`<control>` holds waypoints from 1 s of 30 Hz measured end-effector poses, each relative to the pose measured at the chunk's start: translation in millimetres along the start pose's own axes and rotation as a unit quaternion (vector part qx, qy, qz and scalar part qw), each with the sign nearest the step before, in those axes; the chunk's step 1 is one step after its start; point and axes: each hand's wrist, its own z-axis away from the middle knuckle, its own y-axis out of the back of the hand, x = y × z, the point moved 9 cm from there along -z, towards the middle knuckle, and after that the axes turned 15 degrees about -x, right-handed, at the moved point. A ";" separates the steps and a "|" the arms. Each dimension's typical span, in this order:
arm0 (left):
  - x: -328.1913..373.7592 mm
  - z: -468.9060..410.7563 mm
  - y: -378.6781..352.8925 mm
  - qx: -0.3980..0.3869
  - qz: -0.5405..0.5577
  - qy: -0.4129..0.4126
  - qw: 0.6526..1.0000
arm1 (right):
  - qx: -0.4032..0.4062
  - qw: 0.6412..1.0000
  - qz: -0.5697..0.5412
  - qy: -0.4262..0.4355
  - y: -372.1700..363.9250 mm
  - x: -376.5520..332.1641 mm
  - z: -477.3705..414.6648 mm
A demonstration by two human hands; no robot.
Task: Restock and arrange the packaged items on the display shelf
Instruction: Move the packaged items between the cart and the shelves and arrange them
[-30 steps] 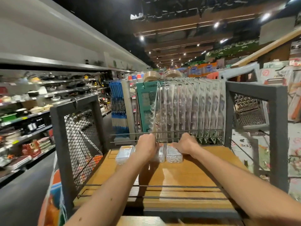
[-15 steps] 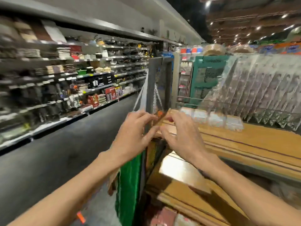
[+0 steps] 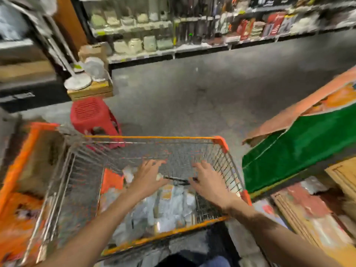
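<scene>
Packaged items [image 3: 165, 207], pale clear-wrapped packs with orange labels, lie heaped in the near end of a wire shopping cart [image 3: 150, 137] with orange trim, at 6 o'clock in the view. Motion blur hides their print. The left hand [image 3: 148, 178] is over the heap with its fingers straight and spread, holding nothing. The right hand [image 3: 209, 183] is at 3 o'clock from it, also spread and empty, near the cart's right wall. Whether either palm touches the packs cannot be told. A thin dark object [image 3: 178, 180] lies between the two hands. A red plastic stool [image 3: 92, 112] stands on the grey floor [image 3: 212, 89] at 11 o'clock from the cart. A green and orange banner [image 3: 300, 149] hangs at 3 o'clock, above a wooden display shelf [image 3: 342, 174]. Stocked store shelves [image 3: 154, 27] run along 12 o'clock.
</scene>
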 end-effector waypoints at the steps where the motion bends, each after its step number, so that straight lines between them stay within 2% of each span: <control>1: -29.4 6.4 -19.1 -0.020 0.019 0.032 0.999 | -0.045 0.999 -0.009 -0.009 -26.9 -6.7 -12.3; 4: -89.9 18.2 -63.6 -0.059 0.074 0.111 0.989 | -0.160 0.984 -0.062 -0.047 -91.5 -15.3 -35.9; 6: -115.9 24.9 -82.8 -0.070 0.116 0.144 0.980 | -0.203 0.969 -0.119 -0.081 -128.3 -18.0 -47.9; 9: -139.2 31.4 -109.6 -0.102 0.175 0.193 0.960 | -0.219 0.948 -0.180 -0.146 -167.1 -11.3 -61.3; 12: -158.3 28.8 -125.1 -0.100 0.220 0.239 0.940 | -0.235 0.926 -0.215 -0.202 -199.0 -5.4 -77.6; 15: -158.0 21.7 -133.1 -0.119 0.197 0.270 0.935 | -0.219 0.911 -0.256 -0.240 -215.0 -3.5 -87.9; 19: -154.6 14.8 -137.3 -0.139 0.146 0.282 0.938 | -0.208 0.892 -0.298 -0.269 -253.7 17.8 -100.6; 22: -153.5 14.2 -134.8 -0.101 0.136 0.269 0.948 | -0.188 0.885 -0.323 -0.279 -262.0 21.8 -102.3; 25: -152.1 13.0 -134.7 -0.067 0.162 0.240 0.955 | -0.189 0.863 -0.365 -0.293 -254.8 14.7 -95.6; 30: -150.5 10.8 -129.5 -0.045 0.205 0.211 0.955 | -0.181 0.850 -0.408 -0.281 -256.6 21.1 -96.0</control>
